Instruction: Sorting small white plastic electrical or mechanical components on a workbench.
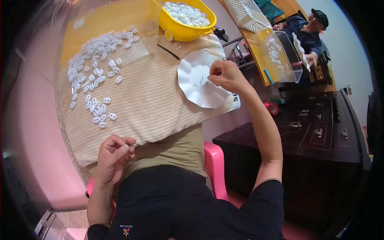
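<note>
My right hand [225, 75] hovers over a white scalloped plate [196, 90] with its fingertips pinched together; anything between them is too small to make out. My left hand [114, 154] rests near my lap at the front edge of a striped beige cloth [152, 104], fingers curled, thumb against forefinger. Several small white oval rings [96, 80] lie scattered over the left part of the cloth and onto a clear plastic sheet [120, 48].
A yellow bowl [182, 32] full of white rings stands at the back of the table. A black tool [221, 34] lies beside it. Another person [308, 32] sits at the right with a clear box [280, 56]. A white basket [246, 14], dark wooden cabinet [316, 132], pink stool [215, 160].
</note>
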Demonstrator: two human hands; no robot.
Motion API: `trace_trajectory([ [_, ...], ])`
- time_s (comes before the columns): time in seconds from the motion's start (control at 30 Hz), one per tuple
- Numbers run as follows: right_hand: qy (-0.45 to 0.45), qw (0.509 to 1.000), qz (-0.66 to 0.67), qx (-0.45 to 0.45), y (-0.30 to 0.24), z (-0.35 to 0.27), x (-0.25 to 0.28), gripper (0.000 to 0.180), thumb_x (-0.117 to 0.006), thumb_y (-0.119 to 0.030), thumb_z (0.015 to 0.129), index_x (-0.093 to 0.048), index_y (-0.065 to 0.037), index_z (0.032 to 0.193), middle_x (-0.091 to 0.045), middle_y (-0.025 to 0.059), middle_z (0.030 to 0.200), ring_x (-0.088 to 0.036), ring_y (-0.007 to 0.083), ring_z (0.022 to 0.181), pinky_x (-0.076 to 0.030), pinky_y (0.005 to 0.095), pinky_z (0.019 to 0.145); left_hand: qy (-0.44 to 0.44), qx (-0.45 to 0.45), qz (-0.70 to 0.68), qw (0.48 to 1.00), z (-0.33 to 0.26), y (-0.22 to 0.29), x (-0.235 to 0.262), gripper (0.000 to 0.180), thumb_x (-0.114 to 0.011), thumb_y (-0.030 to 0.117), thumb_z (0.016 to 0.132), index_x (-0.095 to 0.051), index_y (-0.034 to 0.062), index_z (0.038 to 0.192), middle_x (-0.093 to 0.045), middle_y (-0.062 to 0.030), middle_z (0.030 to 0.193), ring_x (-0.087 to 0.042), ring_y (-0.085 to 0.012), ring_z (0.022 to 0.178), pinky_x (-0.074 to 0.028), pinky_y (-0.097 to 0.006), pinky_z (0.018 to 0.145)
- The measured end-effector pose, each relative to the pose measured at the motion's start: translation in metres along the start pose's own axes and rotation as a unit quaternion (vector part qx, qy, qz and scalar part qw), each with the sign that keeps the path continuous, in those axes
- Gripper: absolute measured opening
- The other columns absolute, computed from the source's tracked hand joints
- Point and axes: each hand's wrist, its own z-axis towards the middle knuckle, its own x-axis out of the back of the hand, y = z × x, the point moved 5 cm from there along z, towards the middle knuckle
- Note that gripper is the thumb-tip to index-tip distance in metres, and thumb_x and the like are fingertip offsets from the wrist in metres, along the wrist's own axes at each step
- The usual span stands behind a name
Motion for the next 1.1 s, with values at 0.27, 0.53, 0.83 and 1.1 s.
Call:
trace_trajectory([
  [0.27, 0.051, 0.996, 0.072, -0.008, 0.019, -0.013, -0.001, 0.017, -0.069, -0.009, 0.075, -0.065, 0.004, 0.085, -0.065, 0.0111, 0.072, -0.061, 0.0147, 0.067, -0.050, 0.0283, 0.064, 0.008, 0.005, 0.009, 1.000, -0.001, 0.001, 0.001, 0.012, -0.068, 0.006, 0.085, -0.057, 0.0034, 0.088, -0.064, -0.0154, 0.102, -0.064, -0.0136, 0.078, -0.056, -0.026, 0.071],
  [0.53, 0.045, 0.999, -0.018, 0.020, 0.000, -0.020, -0.022, 0.015, -0.069, -0.004, 0.077, -0.065, 0.005, 0.089, -0.065, 0.0062, 0.072, -0.059, 0.0093, 0.068, -0.049, 0.0258, 0.065, 0.000, 0.020, 0.064, 0.998, -0.003, 0.000, -0.002, 0.013, -0.066, 0.011, 0.087, -0.054, 0.0069, 0.086, -0.063, -0.0116, 0.103, -0.061, -0.0126, 0.083, -0.054, -0.028, 0.071],
  [0.83, 0.026, 0.999, -0.026, 0.007, -0.002, -0.020, -0.028, 0.013, -0.066, -0.004, 0.078, -0.068, 0.005, 0.087, -0.066, 0.0070, 0.070, -0.060, 0.0083, 0.066, -0.049, 0.0249, 0.063, -0.006, 0.005, 0.038, 0.999, -0.007, 0.002, -0.005, 0.014, -0.070, 0.008, 0.085, -0.058, 0.0033, 0.089, -0.064, -0.0148, 0.103, -0.063, -0.0117, 0.078, -0.054, -0.026, 0.072],
  [1.1, 0.136, 0.984, 0.072, 0.087, -0.003, -0.030, -0.022, 0.013, -0.067, -0.004, 0.083, -0.069, 0.004, 0.093, -0.067, 0.0022, 0.076, -0.057, 0.0051, 0.066, -0.047, 0.0213, 0.060, -0.019, -0.003, 0.032, 0.999, -0.010, 0.003, -0.006, 0.013, -0.070, 0.008, 0.084, -0.058, 0.0036, 0.088, -0.064, -0.0151, 0.104, -0.062, -0.0116, 0.078, -0.054, -0.026, 0.073],
])
